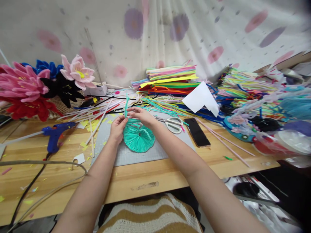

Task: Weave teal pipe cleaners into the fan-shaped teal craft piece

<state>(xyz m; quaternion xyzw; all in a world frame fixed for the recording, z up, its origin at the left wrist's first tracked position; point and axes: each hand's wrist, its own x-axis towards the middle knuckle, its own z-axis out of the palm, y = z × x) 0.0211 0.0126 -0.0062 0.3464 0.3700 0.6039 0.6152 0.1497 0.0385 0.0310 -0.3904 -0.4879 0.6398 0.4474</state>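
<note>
A round teal disc with ribs radiating from a small dark centre lies on the grey cutting mat. Just beyond its far edge, my left hand pinches a teal pipe cleaner, whose free end stands upright above the fingers. My right hand reaches over from the other side, its fingertips closed at the same pipe cleaner; its thumb is hidden. More teal strands show between my hands and the disc. Scissors with pale handles lie right of my right hand.
A blue glue gun with its cable sits at left, below fuzzy flowers. Bundles of coloured pipe cleaners line the back. A black phone lies right of the mat. White paper leans behind it. Yellow scraps dot the left side.
</note>
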